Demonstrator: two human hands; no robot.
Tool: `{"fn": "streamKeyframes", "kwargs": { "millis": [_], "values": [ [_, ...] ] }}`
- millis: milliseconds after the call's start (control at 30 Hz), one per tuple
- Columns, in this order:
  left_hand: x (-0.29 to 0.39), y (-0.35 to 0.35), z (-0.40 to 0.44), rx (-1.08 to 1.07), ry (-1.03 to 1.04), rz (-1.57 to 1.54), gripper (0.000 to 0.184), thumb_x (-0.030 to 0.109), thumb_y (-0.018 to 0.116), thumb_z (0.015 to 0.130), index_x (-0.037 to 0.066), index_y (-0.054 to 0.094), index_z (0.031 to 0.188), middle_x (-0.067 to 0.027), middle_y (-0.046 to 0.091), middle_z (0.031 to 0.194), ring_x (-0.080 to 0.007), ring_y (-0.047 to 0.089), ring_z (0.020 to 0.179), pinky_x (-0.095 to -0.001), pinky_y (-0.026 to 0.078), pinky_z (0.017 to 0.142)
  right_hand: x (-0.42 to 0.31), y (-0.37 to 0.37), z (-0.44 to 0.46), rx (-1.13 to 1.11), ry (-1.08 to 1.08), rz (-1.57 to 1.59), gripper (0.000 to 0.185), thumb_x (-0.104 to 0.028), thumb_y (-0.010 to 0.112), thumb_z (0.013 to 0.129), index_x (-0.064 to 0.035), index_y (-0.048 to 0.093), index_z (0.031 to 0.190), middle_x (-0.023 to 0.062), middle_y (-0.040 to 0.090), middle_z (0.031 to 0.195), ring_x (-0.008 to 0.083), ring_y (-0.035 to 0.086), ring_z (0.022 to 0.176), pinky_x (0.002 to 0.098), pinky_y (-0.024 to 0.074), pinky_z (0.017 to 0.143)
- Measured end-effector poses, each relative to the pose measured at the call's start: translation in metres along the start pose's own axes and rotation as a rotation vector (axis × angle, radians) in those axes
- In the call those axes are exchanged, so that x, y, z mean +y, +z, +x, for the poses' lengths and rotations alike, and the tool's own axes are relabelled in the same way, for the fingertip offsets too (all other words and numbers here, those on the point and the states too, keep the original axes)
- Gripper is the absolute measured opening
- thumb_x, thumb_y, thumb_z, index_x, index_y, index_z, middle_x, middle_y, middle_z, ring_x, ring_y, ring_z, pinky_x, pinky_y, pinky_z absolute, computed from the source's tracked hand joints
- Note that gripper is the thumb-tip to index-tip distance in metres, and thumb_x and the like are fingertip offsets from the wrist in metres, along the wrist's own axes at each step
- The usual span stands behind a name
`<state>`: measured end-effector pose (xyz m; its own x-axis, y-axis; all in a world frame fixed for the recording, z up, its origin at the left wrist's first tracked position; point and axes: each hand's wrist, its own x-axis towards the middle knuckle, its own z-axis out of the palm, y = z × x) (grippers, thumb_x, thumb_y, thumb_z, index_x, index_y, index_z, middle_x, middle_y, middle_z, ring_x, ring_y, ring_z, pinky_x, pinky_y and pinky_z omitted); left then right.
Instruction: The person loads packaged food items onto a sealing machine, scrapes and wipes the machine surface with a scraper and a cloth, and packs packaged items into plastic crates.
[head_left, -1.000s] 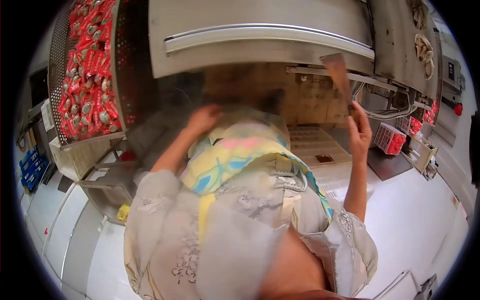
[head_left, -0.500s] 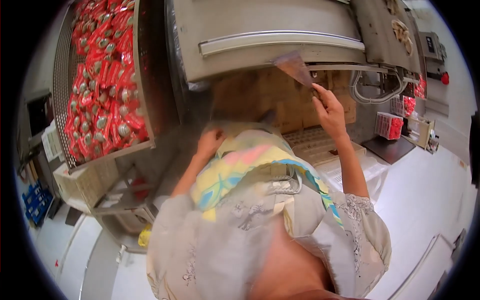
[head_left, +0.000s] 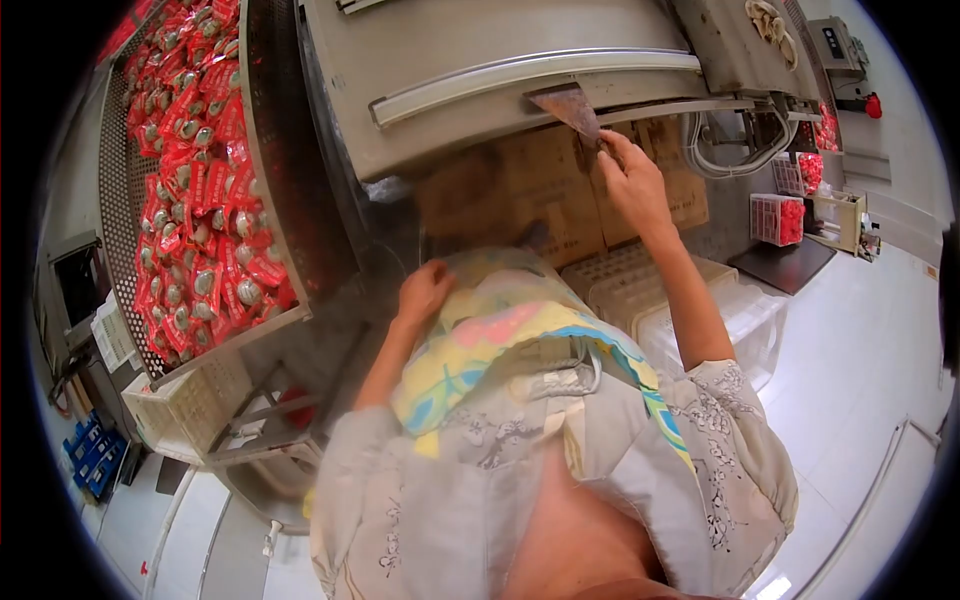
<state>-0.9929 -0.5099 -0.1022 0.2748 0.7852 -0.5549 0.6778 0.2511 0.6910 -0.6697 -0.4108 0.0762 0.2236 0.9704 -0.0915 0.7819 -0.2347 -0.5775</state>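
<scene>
Grasping rust-brown, triangular metal scraper [head_left: 568,107] in right hand [head_left: 637,185]. Swung leftward since a second ago, placing it ahead of that hand, below mid-length of long silvery bar [head_left: 460,97]. With left hand [head_left: 424,291] curled by yellow floral apron [head_left: 510,322], cannot tell if holding anything.

Right hand [head_left: 637,190] at two o'clock holding a wide-bladed scraper [head_left: 572,108], left hand [head_left: 425,290] by the patterned apron [head_left: 500,328] toward nine, perforated metal tray [head_left: 115,210] of red packets [head_left: 208,190] at ten

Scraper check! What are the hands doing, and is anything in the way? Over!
Right hand gripping scraper. Left hand by apron, grip unclear. Scraper at machine's edge, contact unclear. Nothing seen blocking it.
</scene>
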Motion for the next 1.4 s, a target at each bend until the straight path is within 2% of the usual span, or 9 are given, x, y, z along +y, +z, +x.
{"fn": "streamKeyframes", "kwargs": {
  "millis": [33,267,467,567,667,767,967,1267,1400],
  "values": [
    [0.000,0.002,0.000,-0.007,0.006,0.006,0.038,0.034,0.060,0.081,0.005,0.061,0.107,-0.0157,0.065,0.099,-0.0328,0.062,0.093,-0.0400,0.048,0.079,0.002,0.002,0.002,0.027,-0.015,0.006,0.030,-0.020,0.055,0.088,-0.0101,0.058,0.115,0.0146,0.061,0.093,0.0337,0.059,0.087,0.0400,0.0457,0.076],
    [-0.003,0.013,0.004,-0.048,0.016,0.003,0.035,0.034,0.060,0.081,0.006,0.062,0.103,-0.0162,0.065,0.094,-0.0338,0.062,0.089,-0.0406,0.048,0.075,-0.009,0.015,0.016,0.009,-0.020,0.011,0.034,-0.025,0.053,0.088,-0.0066,0.058,0.116,0.0193,0.062,0.102,0.0369,0.058,0.096,0.0421,0.0452,0.083],
    [-0.002,0.011,-0.001,-0.019,0.032,-0.004,0.036,0.034,0.060,0.081,0.006,0.062,0.103,-0.0157,0.066,0.095,-0.0334,0.062,0.089,-0.0404,0.048,0.075,-0.027,0.039,0.018,0.015,-0.067,-0.060,0.034,-0.025,0.052,0.088,-0.0068,0.057,0.116,0.0187,0.062,0.095,0.0368,0.058,0.092,0.0427,0.0460,0.083],
    [-0.008,0.014,-0.001,-0.036,0.009,0.000,0.036,0.035,0.061,0.081,0.006,0.063,0.103,-0.0154,0.066,0.095,-0.0326,0.062,0.089,-0.0399,0.049,0.075,-0.036,0.039,0.016,-0.038,-0.057,-0.204,0.034,-0.024,0.052,0.088,-0.0078,0.058,0.116,0.0181,0.062,0.090,0.0370,0.059,0.089,0.0437,0.0470,0.081],
    [-0.007,0.015,-0.001,-0.064,-0.009,-0.004,0.037,0.035,0.061,0.081,0.005,0.063,0.103,-0.0153,0.066,0.096,-0.0322,0.063,0.089,-0.0391,0.049,0.076,-0.035,0.036,0.016,-0.119,-0.132,-0.231,0.034,-0.024,0.053,0.087,-0.0096,0.059,0.117,0.0169,0.064,0.090,0.0357,0.059,0.085,0.0430,0.0467,0.077],
    [-0.004,0.014,0.000,-0.072,0.001,-0.002,0.037,0.034,0.061,0.080,0.005,0.063,0.104,-0.0156,0.066,0.097,-0.0322,0.063,0.090,-0.0386,0.049,0.077,-0.048,0.027,0.016,-0.157,-0.205,-0.272,0.033,-0.025,0.053,0.087,-0.0107,0.061,0.115,0.0171,0.064,0.089,0.0351,0.060,0.087,0.0427,0.0473,0.078],
    [-0.008,0.011,-0.001,-0.023,0.045,-0.031,0.037,0.034,0.061,0.080,0.005,0.063,0.104,-0.0174,0.066,0.098,-0.0333,0.062,0.091,-0.0394,0.048,0.079,-0.055,0.008,0.021,-0.190,-0.203,-0.371,0.034,-0.027,0.053,0.086,-0.0116,0.062,0.114,0.0170,0.065,0.098,0.0343,0.060,0.094,0.0408,0.0479,0.083],
    [-0.017,0.010,-0.009,-0.029,0.002,-0.011,0.041,0.036,0.059,0.083,0.004,0.061,0.107,-0.0172,0.065,0.099,-0.0332,0.062,0.094,-0.0402,0.048,0.079,-0.056,-0.027,0.021,-0.194,-0.063,-0.354,0.035,-0.026,0.054,0.085,-0.0044,0.063,0.111,0.0174,0.066,0.095,0.0348,0.061,0.088,0.0386,0.0472,0.079],
    [-0.016,0.011,-0.009,-0.039,-0.003,-0.010,0.040,0.035,0.059,0.082,0.004,0.062,0.107,-0.0168,0.065,0.100,-0.0331,0.062,0.094,-0.0399,0.048,0.080,-0.053,-0.020,0.038,-0.148,-0.091,-0.332,0.034,-0.025,0.052,0.086,-0.0033,0.063,0.111,0.0179,0.066,0.093,0.0351,0.061,0.087,0.0381,0.0471,0.078]
  ]
}}
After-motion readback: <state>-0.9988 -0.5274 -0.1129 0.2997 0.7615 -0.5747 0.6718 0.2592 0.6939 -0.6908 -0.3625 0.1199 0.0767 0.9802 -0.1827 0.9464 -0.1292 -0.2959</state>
